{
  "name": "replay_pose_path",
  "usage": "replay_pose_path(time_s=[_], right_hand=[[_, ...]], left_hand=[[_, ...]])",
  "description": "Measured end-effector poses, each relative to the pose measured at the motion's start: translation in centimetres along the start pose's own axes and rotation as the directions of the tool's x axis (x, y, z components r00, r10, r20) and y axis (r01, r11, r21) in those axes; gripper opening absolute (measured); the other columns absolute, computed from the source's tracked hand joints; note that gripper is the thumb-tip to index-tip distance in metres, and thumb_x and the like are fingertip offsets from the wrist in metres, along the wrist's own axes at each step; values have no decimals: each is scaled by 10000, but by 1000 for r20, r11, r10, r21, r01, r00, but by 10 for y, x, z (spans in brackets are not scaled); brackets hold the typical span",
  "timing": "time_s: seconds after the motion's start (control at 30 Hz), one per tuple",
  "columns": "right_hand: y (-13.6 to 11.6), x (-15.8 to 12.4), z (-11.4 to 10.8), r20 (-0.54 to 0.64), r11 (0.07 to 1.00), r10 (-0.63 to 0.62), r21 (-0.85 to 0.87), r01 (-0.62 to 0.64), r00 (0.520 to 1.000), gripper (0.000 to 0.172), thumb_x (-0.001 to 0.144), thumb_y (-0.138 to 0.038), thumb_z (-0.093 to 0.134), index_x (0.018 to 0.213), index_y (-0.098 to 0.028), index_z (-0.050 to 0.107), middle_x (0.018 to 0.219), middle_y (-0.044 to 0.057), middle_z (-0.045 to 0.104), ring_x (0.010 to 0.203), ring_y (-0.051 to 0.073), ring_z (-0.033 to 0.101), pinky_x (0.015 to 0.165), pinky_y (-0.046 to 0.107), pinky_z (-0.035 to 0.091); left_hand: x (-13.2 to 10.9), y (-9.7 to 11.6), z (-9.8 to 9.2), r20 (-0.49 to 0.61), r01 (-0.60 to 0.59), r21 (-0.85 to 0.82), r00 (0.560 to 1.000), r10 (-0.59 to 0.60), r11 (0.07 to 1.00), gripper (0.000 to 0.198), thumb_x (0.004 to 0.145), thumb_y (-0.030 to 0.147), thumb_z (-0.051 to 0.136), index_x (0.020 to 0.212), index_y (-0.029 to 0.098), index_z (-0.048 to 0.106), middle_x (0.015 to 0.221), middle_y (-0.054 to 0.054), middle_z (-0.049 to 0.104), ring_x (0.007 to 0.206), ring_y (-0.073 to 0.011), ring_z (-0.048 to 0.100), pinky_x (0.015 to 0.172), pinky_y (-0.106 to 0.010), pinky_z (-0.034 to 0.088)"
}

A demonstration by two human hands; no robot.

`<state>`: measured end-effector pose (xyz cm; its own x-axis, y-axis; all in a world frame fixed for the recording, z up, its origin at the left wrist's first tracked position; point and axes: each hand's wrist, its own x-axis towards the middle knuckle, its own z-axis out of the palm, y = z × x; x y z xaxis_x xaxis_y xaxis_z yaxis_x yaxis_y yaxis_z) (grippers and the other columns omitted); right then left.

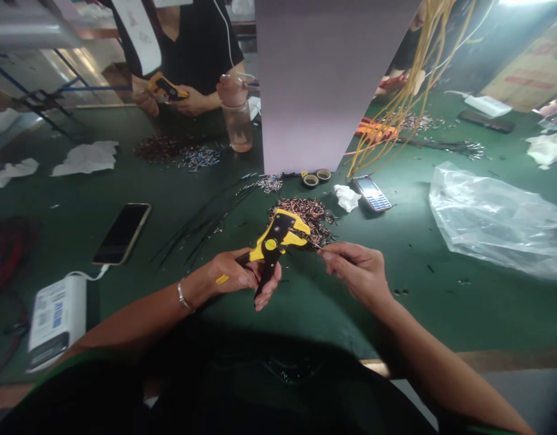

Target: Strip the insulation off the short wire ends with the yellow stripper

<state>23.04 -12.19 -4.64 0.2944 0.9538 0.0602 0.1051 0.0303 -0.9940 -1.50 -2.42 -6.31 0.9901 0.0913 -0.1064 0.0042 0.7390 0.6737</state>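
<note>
Blurred print marks the white power bank (58,317); left fingers (273,283) grip yellow-and-black wire strippers (272,244), right fingers (345,249) pinch a thin wire (313,243).

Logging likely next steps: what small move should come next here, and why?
Likely a squeeze of the left hand on the yellow-and-black tool: its handles stand apart, and the right hand pinches a thin strand at its mouth. How deep the strand sits, I cannot tell.
</note>
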Motion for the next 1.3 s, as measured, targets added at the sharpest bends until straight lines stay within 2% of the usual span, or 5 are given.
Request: replay_pose_path(time_s=[1.3], right_hand=[[3, 0, -1, 6, 999, -16, -38, 17, 1000, 103, 713, -276, 730, 698, -214, 811, 466, -14, 629, 399, 102, 502, 399, 256, 354]], left_hand=[[0, 0, 9, -90, -30, 21, 995, 32, 999, 335, 634, 171, 678, 960, 92, 679, 742, -63, 646, 600, -184, 612, 589, -344, 549]])
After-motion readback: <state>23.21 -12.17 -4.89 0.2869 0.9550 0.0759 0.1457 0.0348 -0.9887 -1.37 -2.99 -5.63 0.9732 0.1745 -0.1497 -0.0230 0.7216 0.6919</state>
